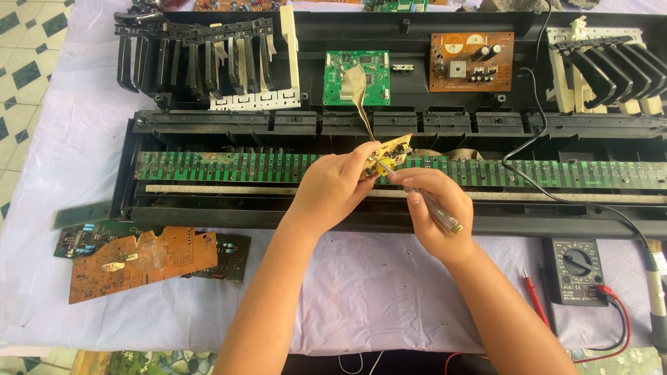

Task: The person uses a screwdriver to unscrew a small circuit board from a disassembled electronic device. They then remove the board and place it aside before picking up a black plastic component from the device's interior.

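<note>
My left hand (332,187) grips a small yellowish circuit board (393,148) above an opened keyboard chassis (208,208). A beige ribbon cable (358,97) runs from that board up to a green circuit board (356,78) in the chassis. My right hand (434,212) holds a screwdriver with a clear handle (445,215), its tip touching the small board. A long green contact strip (222,167) lies across the chassis under both hands.
Loose orange and green circuit boards (139,257) lie on the white cloth at left. A black multimeter (575,271) with red leads sits at right, beside a brush (656,292). Key assemblies (208,62) stand at the back left and right. An orange board (471,61) sits in the chassis.
</note>
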